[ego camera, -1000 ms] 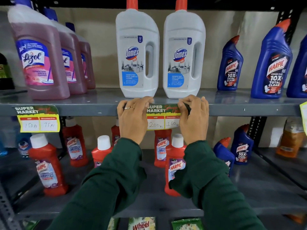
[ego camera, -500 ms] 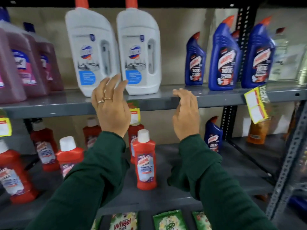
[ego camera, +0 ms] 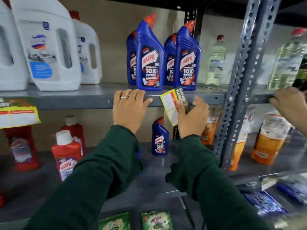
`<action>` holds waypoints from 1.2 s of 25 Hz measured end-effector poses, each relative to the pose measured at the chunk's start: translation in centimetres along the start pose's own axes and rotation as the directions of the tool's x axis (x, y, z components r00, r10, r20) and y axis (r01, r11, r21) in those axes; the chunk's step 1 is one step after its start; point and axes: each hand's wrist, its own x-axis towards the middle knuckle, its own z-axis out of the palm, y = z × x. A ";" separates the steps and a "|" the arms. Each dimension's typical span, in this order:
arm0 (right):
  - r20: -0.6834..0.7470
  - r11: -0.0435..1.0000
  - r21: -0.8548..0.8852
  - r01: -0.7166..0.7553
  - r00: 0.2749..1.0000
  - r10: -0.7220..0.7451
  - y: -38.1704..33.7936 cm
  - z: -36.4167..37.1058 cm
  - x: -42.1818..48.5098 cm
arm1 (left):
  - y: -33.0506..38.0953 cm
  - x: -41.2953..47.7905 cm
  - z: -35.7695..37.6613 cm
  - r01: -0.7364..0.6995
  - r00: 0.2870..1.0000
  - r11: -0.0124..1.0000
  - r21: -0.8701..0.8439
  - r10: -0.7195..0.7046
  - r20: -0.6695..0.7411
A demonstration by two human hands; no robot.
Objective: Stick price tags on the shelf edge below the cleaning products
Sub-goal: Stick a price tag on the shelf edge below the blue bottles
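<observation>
while one price tag [ego camera: 18, 112] already hangs from the shelf edge [ego camera: 83, 102] under the white cleaner jugs [ego camera: 48, 45] at far left, the step in hand looks like placing the next one below the blue harpic bottles [ego camera: 148, 57]. the right hand [ego camera: 191, 118] is closed on a yellow-and-green supermarket price tag [ego camera: 172, 105], thumb across its face, holding it turned on end and tilted, just at the front of the shelf edge beneath those bottles; whether it touches the metal i cannot tell. the left hand [ego camera: 129, 108] holds nothing, its fingers [ego camera: 131, 95] loosely spread and laid flat over the shelf edge just left of the tag. as a judgement, the next move calls for turning the tag level, lining its top strip along the edge and pressing it flat. another person's hand [ego camera: 289, 103] grips the shelf at far right.
</observation>
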 end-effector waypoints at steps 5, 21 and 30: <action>0.031 0.971 0.231 0.064 0.997 -0.073 1.3 -1.2 0.1 | 0.4 0.0 -0.1 0.070 0.997 0.998 0.010 -0.070 -0.024; 0.167 0.888 0.289 0.358 0.894 -0.415 1.2 -3.8 3.5 | 4.0 2.5 -1.4 0.120 0.988 0.812 -0.571 -0.043 0.146; 0.162 0.904 0.141 0.405 0.891 -0.424 2.7 -2.3 3.3 | 4.7 1.3 -1.1 0.217 0.975 0.770 -0.600 -0.144 0.168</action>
